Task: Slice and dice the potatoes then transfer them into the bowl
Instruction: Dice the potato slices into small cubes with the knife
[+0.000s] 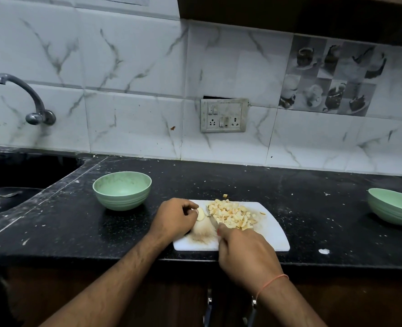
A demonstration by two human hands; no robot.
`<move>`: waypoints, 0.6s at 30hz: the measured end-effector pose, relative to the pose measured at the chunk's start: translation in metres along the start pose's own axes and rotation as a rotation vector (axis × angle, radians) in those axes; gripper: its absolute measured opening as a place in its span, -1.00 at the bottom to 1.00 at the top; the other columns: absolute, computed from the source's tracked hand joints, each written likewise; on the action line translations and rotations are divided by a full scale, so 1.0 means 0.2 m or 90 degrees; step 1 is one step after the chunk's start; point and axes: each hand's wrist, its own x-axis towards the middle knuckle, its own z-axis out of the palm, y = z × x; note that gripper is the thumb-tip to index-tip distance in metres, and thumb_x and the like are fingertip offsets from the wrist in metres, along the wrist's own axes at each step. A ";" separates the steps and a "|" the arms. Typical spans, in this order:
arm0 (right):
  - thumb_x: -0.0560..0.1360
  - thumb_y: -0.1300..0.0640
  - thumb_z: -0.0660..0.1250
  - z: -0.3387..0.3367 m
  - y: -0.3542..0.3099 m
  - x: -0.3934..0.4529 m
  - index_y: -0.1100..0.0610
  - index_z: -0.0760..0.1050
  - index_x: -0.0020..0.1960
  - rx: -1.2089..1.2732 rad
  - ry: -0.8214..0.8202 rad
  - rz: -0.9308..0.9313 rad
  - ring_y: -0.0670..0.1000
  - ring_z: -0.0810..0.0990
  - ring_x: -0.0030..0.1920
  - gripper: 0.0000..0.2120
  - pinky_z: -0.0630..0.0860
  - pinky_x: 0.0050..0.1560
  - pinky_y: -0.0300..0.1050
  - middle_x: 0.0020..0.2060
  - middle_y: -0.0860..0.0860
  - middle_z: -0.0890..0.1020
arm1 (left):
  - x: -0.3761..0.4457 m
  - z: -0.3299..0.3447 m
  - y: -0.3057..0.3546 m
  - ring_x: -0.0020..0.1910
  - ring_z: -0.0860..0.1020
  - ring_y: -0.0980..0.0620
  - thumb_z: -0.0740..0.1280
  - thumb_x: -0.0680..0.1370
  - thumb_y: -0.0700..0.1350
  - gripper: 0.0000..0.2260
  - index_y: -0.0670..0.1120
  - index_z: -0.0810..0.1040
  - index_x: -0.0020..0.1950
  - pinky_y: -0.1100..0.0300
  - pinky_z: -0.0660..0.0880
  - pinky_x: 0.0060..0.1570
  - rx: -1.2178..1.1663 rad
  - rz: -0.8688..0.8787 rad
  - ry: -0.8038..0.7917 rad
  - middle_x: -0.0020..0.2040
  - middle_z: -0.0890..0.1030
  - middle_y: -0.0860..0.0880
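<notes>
Potato dice [230, 214] pale, heaped, uneven.

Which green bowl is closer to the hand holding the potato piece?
The green bowl left of the cutting board, beside the left hand. The other bowl sits far right, partly cut off by the picture's edge.

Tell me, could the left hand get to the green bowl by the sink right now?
Probably yes. The green bowl sits on bare counter beside the left hand, nothing between them. But that hand has its grip on a potato piece it would have to drop first.
</notes>
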 end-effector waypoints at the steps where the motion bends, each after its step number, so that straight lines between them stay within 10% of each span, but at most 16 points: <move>1: 0.66 -0.02 0.09 -0.02 0.00 0.00 -0.13 0.41 0.46 0.024 -0.001 0.003 0.16 0.61 0.03 -0.61 0.52 -0.07 0.00 -0.04 0.04 0.67 | 0.00 0.00 0.00 -0.19 0.65 0.26 0.44 0.54 0.02 -0.82 0.13 0.77 0.11 0.27 0.58 -0.09 0.018 0.007 0.004 -0.23 0.70 0.21; 5: 0.63 -0.04 0.14 -0.05 0.04 0.03 0.00 0.56 0.08 0.126 -0.026 0.033 0.11 0.60 -0.06 -0.75 0.57 0.00 0.06 -0.16 -0.01 0.67 | 0.00 0.00 -0.02 0.11 0.55 0.04 0.40 0.51 0.16 -0.70 0.18 0.73 0.21 0.04 0.55 0.21 0.084 0.017 0.011 -0.13 0.61 0.22; 11: 0.67 -0.04 0.20 -0.04 0.09 0.05 0.01 0.66 0.12 0.336 -0.062 0.075 -0.10 0.49 -0.34 -0.73 0.43 -0.24 -0.11 -0.37 -0.12 0.56 | 0.05 -0.04 -0.07 0.30 0.41 -0.07 0.24 0.45 0.31 -0.55 0.45 0.55 0.34 -0.10 0.42 0.41 0.161 0.035 -0.157 -0.01 0.53 0.20; 18: 0.66 -0.02 0.19 -0.03 0.05 0.02 0.09 0.60 0.16 0.281 -0.036 0.064 0.03 0.66 -0.02 -0.72 0.60 0.02 0.02 -0.07 0.02 0.72 | 0.06 -0.06 -0.11 0.31 0.35 0.01 0.18 0.49 0.39 -0.48 0.46 0.40 0.47 -0.07 0.35 0.45 0.185 0.094 -0.178 0.08 0.46 0.25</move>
